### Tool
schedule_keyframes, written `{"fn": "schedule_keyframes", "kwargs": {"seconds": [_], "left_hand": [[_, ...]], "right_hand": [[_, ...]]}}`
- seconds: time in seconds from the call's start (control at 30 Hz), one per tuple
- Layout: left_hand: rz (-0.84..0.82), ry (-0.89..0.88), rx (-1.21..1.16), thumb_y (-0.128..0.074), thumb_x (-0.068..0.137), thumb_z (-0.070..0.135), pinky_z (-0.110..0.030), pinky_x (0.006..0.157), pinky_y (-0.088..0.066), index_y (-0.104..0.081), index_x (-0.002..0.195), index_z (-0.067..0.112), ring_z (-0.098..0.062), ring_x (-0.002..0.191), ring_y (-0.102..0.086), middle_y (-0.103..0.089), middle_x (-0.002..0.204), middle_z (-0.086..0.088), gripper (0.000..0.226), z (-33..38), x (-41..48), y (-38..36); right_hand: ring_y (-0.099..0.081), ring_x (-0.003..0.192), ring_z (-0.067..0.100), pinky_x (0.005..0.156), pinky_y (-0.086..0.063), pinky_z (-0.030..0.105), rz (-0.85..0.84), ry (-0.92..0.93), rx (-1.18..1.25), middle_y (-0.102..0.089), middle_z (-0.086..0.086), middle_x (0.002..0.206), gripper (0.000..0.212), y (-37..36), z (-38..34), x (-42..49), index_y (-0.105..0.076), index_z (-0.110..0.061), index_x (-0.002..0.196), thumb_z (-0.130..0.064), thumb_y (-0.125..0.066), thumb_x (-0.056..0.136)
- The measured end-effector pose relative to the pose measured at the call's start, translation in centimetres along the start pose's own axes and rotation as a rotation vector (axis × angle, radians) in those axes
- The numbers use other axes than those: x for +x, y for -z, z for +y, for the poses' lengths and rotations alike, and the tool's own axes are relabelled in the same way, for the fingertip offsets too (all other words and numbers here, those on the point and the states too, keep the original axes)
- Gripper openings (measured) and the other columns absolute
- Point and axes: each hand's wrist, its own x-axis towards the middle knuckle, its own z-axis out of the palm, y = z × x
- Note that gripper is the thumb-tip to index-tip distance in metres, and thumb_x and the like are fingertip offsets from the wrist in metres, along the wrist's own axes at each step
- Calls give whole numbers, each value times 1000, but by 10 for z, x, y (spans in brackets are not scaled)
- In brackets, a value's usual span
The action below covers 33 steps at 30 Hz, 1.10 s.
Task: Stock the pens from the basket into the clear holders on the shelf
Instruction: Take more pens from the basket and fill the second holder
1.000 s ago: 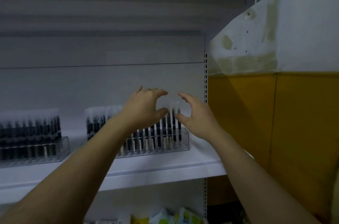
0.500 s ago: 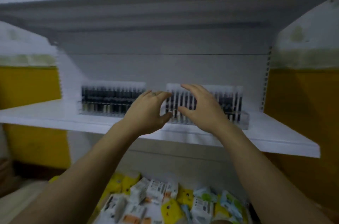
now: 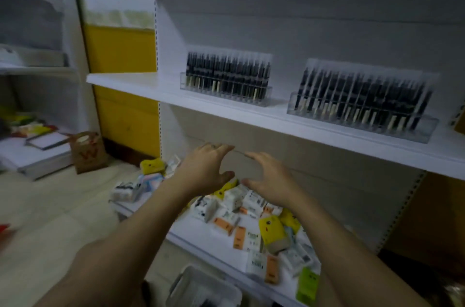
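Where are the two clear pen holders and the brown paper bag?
left pen holder (image 3: 226,96), head view, on its clear front wall
right pen holder (image 3: 364,123), head view, on its clear front wall
paper bag (image 3: 86,153), head view, on its front face

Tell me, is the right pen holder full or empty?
Looks full: the right holder has upright dark pens in rows across its width. Blur hides gaps.

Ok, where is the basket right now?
Head view, bottom centre: the pale grey plastic basket sits below the front edge of the low white shelf strewn with small packets, nearer the camera than they are.
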Motion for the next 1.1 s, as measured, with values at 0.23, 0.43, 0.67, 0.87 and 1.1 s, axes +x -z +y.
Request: {"fn": "schedule_keyframes", "kwargs": {"seconds": [0.23, 0.43, 0.67, 0.87, 1.1], "left_hand": [[-151, 125, -34, -61, 89, 44, -31, 103, -32, -34, 147, 23, -22, 131, -42, -45, 146, -2, 67, -35, -26, -78], [-363, 261, -104, -60, 91, 41, -31, 105, -32, -33, 149, 20, -24, 134, -39, -42, 149, -4, 67, -60, -43, -144], [-575, 374, -183, -60, 92, 40, -36, 110, -32, -32, 149, 17, -25, 137, -37, -38, 152, -6, 67, -85, -63, -225], [-770, 494, -292, -58, 93, 35, -35, 110, -33, -32, 148, 16, -25, 137, -37, -37, 152, -7, 64, -99, -90, -302], [-954, 642, -353, -51, 97, 37, -37, 109, -35, -37, 145, 11, -29, 132, -41, -43, 146, -12, 56, -117, -117, -377]], "right_hand": [[-44, 132, 20, 103, -39, 31, -240, -48, 118, -43, -1, 147, 67, -96, 25, 11, -41, -25, 144, -32, -71, 85], [-40, 134, 25, 106, -39, 41, -478, -134, 187, -38, 3, 151, 67, -178, 53, 13, -35, -21, 148, -34, -67, 90], [-47, 128, 23, 97, -41, 30, -670, -329, 283, -45, 5, 144, 62, -260, 89, -8, -38, -18, 145, -28, -66, 91], [-54, 118, 23, 96, -49, 36, -769, -569, 389, -52, 3, 135, 52, -326, 112, -40, -45, -15, 139, -22, -64, 92], [-48, 129, 27, 106, -42, 38, -950, -714, 407, -42, 7, 149, 58, -375, 125, -47, -34, -14, 149, -26, -58, 97]]}}
